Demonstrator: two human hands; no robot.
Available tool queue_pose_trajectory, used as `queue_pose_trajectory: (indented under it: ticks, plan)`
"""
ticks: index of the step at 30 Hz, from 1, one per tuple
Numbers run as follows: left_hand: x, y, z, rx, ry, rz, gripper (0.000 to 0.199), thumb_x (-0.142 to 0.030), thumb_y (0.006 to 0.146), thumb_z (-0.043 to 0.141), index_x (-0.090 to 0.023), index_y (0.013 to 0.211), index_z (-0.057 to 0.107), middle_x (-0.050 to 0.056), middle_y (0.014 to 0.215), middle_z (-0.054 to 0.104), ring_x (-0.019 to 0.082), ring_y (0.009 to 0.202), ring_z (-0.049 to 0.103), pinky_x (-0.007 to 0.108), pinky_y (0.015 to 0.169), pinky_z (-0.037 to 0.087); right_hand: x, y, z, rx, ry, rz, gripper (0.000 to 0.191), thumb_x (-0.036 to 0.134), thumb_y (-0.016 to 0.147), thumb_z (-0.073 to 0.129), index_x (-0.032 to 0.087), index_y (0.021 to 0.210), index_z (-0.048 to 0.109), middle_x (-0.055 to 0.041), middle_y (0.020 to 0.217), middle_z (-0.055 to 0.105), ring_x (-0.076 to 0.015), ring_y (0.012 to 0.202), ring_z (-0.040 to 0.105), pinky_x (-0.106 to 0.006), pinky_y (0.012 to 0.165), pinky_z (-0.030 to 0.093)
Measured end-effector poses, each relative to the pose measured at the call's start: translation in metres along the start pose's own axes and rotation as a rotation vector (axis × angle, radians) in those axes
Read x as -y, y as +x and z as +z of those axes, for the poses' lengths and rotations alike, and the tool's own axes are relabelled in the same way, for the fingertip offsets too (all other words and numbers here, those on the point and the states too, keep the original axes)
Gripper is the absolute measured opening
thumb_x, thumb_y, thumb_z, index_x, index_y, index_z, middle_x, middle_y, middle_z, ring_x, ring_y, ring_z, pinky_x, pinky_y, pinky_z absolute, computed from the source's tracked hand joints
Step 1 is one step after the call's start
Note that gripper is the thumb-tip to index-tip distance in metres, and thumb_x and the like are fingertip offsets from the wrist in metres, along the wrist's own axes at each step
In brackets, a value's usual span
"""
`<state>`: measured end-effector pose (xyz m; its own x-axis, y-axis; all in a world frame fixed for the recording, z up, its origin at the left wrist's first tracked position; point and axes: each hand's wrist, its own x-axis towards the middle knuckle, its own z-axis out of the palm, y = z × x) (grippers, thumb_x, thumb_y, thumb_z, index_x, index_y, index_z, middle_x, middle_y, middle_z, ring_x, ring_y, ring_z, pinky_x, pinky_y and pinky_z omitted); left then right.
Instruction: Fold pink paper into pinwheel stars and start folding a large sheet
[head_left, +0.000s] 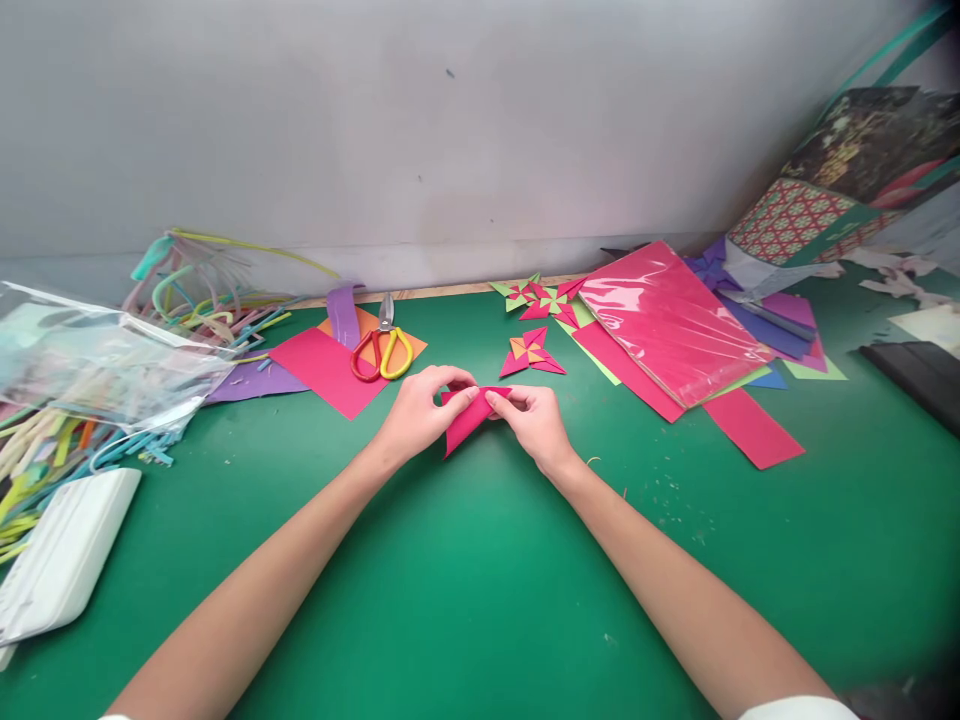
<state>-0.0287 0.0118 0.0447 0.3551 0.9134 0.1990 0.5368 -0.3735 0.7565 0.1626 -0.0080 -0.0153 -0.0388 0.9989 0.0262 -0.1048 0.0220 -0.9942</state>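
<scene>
With our left hand (pixel 424 412) and right hand (pixel 538 420) both pinching the paper (pixel 466 424) thumb-to-finger, scissors (pixel 385 322) at its ten o'clock, a star (pixel 528 351) at its one, we could crease it crookedly by tugging unevenly.

Matt, smooth paper is being shown in the folded red piece (pixel 463 425), and a like finish is being shown in the creased star (pixel 529 353). Light is being thrown back in white streaks by the glossy, plastic-wrapped packet (pixel 669 328). In the scissors (pixel 385 326), metal is being shown at the blades (pixel 386 311) and smooth, plastic-looking covering at the handles (pixel 409 348). A soft sheen is being given off by the smooth green tabletop (pixel 480 580), and wrinkled, clear plastic is being seen in the bag (pixel 105 345).
</scene>
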Motion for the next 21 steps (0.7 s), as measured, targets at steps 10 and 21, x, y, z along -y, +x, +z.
queue_pose_trajectory:
  ticks: [10, 21]
  plan:
    - [0.004, -0.003, 0.008, -0.037, -0.130, -0.088, 0.016, -0.034, 0.093, 0.065, -0.021, 0.095, 0.074, 0.002, 0.095, 0.076, 0.019, 0.086, 0.067, 0.030, 0.077, 0.048, 0.004, 0.000, -0.001, -0.023, 0.037, 0.002, 0.031, 0.050, 0.082, 0.082, 0.019, 0.088, 0.085, -0.0056, 0.080, 0.081, -0.0225, 0.073, 0.074, -0.036, 0.077, 0.061]
    - [0.005, -0.006, 0.017, -0.133, -0.273, -0.057, 0.013, -0.029, 0.093, 0.064, -0.020, 0.101, 0.070, 0.004, 0.101, 0.073, 0.019, 0.093, 0.068, 0.031, 0.086, 0.055, 0.009, 0.001, -0.002, -0.109, 0.042, -0.091, 0.028, 0.040, 0.084, 0.080, 0.023, 0.105, 0.078, -0.0055, 0.098, 0.078, -0.0226, 0.084, 0.073, -0.035, 0.075, 0.064]
